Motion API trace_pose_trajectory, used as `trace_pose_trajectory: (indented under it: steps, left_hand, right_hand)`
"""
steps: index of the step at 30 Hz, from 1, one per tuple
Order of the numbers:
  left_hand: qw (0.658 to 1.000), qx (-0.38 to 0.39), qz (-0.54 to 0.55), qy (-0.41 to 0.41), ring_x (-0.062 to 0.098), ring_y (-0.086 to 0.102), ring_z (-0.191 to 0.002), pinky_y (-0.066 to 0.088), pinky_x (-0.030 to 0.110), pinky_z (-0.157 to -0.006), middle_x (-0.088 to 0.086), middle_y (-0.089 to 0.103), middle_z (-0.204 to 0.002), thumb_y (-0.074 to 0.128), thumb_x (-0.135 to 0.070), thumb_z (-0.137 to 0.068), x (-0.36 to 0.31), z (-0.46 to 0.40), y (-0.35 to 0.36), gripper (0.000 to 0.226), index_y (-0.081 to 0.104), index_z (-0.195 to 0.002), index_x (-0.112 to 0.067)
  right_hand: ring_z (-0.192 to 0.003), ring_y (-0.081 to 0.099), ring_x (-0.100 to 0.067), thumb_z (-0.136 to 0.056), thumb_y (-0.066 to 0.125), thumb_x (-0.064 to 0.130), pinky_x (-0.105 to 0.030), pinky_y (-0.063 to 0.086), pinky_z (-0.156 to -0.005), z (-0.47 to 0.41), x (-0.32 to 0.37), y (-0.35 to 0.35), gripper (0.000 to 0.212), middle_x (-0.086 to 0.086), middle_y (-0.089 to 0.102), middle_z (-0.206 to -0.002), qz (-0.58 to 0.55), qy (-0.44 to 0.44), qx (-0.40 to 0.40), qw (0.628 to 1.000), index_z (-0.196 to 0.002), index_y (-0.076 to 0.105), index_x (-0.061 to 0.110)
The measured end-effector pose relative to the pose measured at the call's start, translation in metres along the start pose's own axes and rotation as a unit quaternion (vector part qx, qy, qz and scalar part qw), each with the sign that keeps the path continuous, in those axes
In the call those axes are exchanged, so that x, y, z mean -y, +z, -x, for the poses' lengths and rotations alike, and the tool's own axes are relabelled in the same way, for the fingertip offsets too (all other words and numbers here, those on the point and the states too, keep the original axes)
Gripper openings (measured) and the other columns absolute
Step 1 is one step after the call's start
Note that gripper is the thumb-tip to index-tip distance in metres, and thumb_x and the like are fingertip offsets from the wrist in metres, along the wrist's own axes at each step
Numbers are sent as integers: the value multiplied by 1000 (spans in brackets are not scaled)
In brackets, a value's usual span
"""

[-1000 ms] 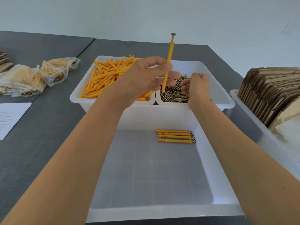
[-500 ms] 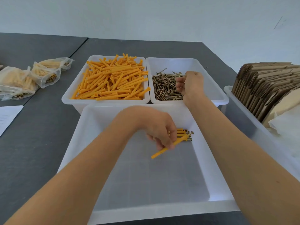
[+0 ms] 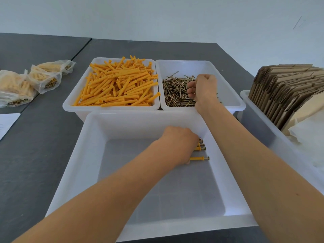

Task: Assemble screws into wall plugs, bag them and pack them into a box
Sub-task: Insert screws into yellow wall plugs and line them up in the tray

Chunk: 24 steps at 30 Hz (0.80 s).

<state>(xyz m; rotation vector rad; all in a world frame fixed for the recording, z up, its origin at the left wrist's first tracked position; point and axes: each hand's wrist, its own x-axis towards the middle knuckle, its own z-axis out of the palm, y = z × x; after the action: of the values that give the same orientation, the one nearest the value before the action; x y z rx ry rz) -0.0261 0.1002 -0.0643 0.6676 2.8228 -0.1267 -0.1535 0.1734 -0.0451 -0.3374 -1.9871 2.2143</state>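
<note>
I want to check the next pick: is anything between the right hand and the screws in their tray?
Nothing visible. The right hand hangs directly over the loose screws in the open tray, its curled fingers at the pile.

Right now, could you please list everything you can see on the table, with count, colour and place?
wall plugs: a heap, orange, far left tub
screws: a heap, brassy, far right tub
assembled plugs: at least four, orange, near tub
filled bags: several, clear, far left
flat boxes: a stack, brown, right tub
paper: one, white, left edge
table: dark grey
left hand: on the assembled plugs
right hand: grip on screws
</note>
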Motion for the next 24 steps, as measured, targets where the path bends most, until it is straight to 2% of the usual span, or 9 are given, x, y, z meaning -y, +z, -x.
trace_pose_trajectory:
  steps: [4, 6, 9, 11, 15, 20, 24]
  left_hand:
    - [1000, -25, -9, -8, 20, 52, -81, 32, 28, -61, -4, 49, -86, 65, -34, -92, -2, -1, 2, 17, 52, -90, -24]
    - [999, -42, -13, -12, 20, 47, -74, 27, 26, -56, -5, 39, -74, 63, -34, -92, -2, -1, 3, 24, 46, -79, -24]
    - [998, -56, -19, -14, 17, 40, -63, 19, 25, -49, -5, 34, -68, 63, -33, -92, -1, -3, 4, 40, 35, -65, -25]
    - [998, -66, -19, -14, 15, 34, -57, 17, 25, -48, -5, 33, -67, 63, -33, -92, 1, -5, 5, 41, 34, -64, -25]
    - [997, -79, -13, -23, 16, 36, -59, 16, 25, -48, -5, 34, -67, 65, -33, -91, 2, -6, 6, 32, 42, -72, -25]
    - [996, -88, -15, -31, 14, 29, -54, 15, 25, -48, -5, 33, -67, 65, -32, -92, 3, -8, 7, 42, 34, -63, -26]
    - [995, -92, -6, -34, 13, 29, -54, 15, 25, -49, -5, 33, -68, 65, -32, -92, 3, -8, 7, 42, 34, -64, -26]
  right_hand:
    - [-44, 49, -11, -95, 33, 4, -23, 42, -45, 0, -1, 0, 18, -5, 61, -71, 11, -3, 1, 1000, -98, 44, 17]
    - [-44, 49, -11, -95, 32, 3, -23, 42, -44, 0, -1, 0, 18, -5, 61, -71, 10, -4, 1, 1000, -97, 44, 17]
    - [-44, 49, -11, -95, 33, 4, -23, 42, -45, 0, 0, 0, 18, -5, 61, -72, 13, -6, -1, 1000, -99, 45, 17]
    - [-44, 49, -11, -95, 33, 4, -23, 42, -44, 0, 0, 0, 18, -5, 62, -71, 14, -5, 0, 1000, -98, 45, 17]
    - [-44, 49, -11, -96, 34, 5, -23, 42, -44, 0, -1, 0, 17, -4, 62, -70, 18, -7, 3, 1000, -99, 45, 17]
    - [-44, 49, -11, -96, 33, 5, -23, 43, -44, 0, -1, 0, 17, -4, 61, -70, 22, -8, 4, 1000, -101, 45, 16]
    - [-44, 50, -11, -96, 34, 5, -23, 43, -44, 0, -1, 0, 17, -4, 62, -70, 21, -7, 4, 1000, -101, 46, 16]
